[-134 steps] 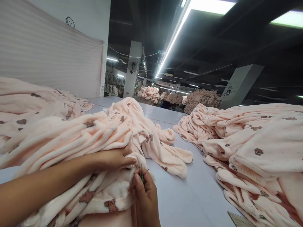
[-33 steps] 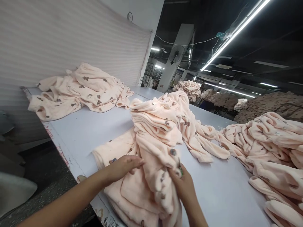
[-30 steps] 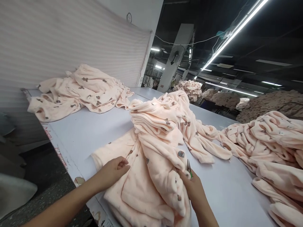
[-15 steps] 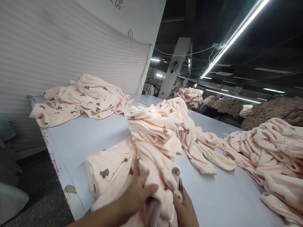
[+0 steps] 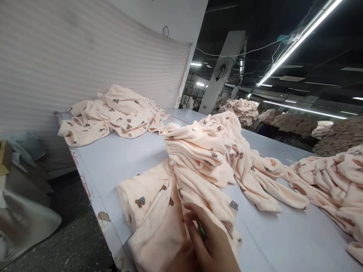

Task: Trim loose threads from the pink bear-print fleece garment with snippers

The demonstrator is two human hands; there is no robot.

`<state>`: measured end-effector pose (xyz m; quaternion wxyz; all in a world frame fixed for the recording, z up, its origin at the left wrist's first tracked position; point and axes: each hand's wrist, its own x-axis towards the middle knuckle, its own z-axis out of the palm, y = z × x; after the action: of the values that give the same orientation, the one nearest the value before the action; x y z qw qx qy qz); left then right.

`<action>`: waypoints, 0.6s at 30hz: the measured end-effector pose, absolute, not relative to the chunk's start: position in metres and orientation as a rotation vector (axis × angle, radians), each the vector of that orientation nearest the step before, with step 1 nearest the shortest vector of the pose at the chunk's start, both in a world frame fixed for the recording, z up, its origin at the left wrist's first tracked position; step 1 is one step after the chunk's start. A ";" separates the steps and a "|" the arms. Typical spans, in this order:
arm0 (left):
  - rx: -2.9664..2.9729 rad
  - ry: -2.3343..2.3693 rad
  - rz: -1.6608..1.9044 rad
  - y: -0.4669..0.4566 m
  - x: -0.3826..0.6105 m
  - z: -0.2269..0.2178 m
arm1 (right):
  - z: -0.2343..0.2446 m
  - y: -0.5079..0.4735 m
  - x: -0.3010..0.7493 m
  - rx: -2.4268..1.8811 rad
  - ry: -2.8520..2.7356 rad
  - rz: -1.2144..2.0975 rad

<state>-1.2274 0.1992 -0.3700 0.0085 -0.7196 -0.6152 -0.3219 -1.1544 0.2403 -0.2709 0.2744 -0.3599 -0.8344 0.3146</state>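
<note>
My right hand (image 5: 211, 240) is closed around small scissors (image 5: 202, 231), of which a bit of green handle shows between the fingers. It is over a pale peach fleece garment (image 5: 153, 230) printed with little bears, which lies on the table near me. My left hand (image 5: 181, 257) is low in the view, against the same garment and partly behind my right hand; its fingers are hidden. Just beyond, more of the peach fleece is bunched in a layered heap (image 5: 195, 145).
On the pale table (image 5: 119, 158), one fleece pile (image 5: 124, 113) lies at the far left and another (image 5: 337, 181) at the right. A striped cloth (image 5: 113, 56) hangs behind. Past the table's left edge are a grey draped cover (image 5: 28, 223) and a box (image 5: 5, 156).
My right hand has moved left across the garment with the scissors. My left hand has dropped lower and is now mostly covered. The view has turned slightly left.
</note>
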 end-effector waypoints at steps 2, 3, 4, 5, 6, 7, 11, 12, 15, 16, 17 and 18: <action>-2.187 -2.055 -1.011 0.180 -1.258 -0.365 | -0.282 0.260 -1.170 -1.086 -2.296 0.786; -2.140 -2.129 -1.013 0.169 -1.276 -0.363 | -0.287 0.271 -1.173 -1.128 -2.281 0.783; -2.094 -2.203 -1.015 0.157 -1.294 -0.360 | -0.291 0.281 -1.172 -1.174 -2.249 0.790; -2.007 -2.303 -1.018 0.147 -1.310 -0.358 | -0.294 0.289 -1.169 -1.190 -2.219 0.808; -1.930 -2.402 -1.012 0.138 -1.325 -0.355 | -0.296 0.294 -1.166 -1.186 -2.197 0.829; -1.896 -2.479 -1.003 0.131 -1.336 -0.352 | -0.297 0.296 -1.162 -1.184 -2.182 0.843; -2.071 -2.616 -1.046 0.126 -1.347 -0.335 | -0.298 0.287 -1.158 -1.187 -2.160 0.849; -2.158 -2.615 -1.075 0.131 -1.343 -0.329 | -0.299 0.284 -1.159 -1.191 -2.155 0.848; -2.425 -2.493 -1.617 0.156 -1.321 -0.317 | -0.303 0.282 -1.161 -1.202 -2.074 0.873; -2.486 -2.351 -1.954 0.166 -1.311 -0.317 | -0.303 0.284 -1.160 -1.203 -2.022 0.903; -2.567 -2.157 -2.217 0.175 -1.301 -0.319 | -0.301 0.287 -1.156 -1.193 -1.961 0.954; -2.630 -2.002 -2.295 0.184 -1.290 -0.322 | -0.298 0.290 -1.152 -1.182 -1.895 1.014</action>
<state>-1.2898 0.1841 -0.3221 -0.4269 -0.5911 -0.4499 -0.5157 -1.1520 0.2899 -0.2980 0.3376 -0.4534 -0.7272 0.3893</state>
